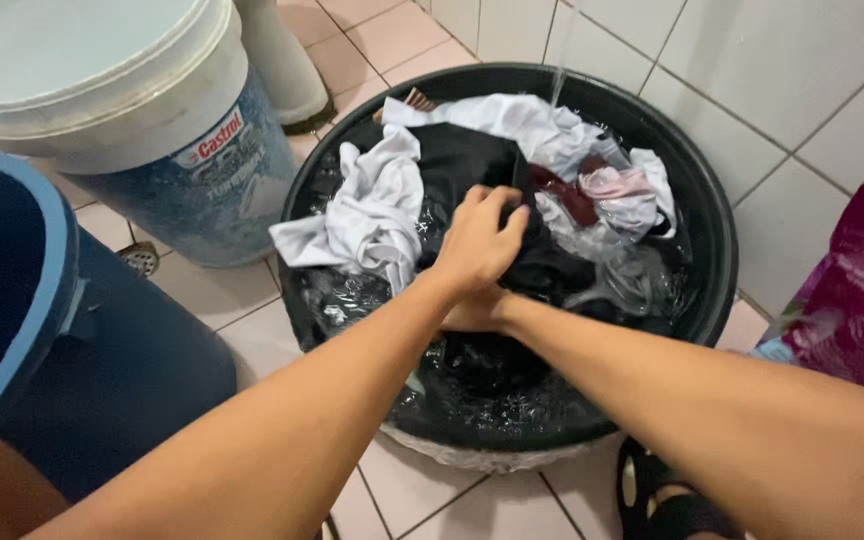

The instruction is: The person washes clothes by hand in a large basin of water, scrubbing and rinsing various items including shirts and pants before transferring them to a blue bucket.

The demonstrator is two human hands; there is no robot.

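Left hand (477, 240) grips a black cloth (472, 165) in the full basin (707, 215), right hand (472, 312) hidden beneath, grip unclear; a hard tug could slop water onto the floor (412, 480)

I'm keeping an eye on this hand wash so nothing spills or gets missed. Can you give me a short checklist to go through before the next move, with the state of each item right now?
1. Left hand has a firm hold: ok, fingers closed on the dark garment.
2. Right hand hold: cannot tell, it lies mostly hidden under the left wrist.
3. Water running into the black basin: ok, a thin stream falls at the far rim.
4. Water below the rim: ok, no overflow seen.
5. Clothes all soaked: not ok, the white garment is heaped above the water.
6. White bucket clear of the basin: ok, it stands beside it.
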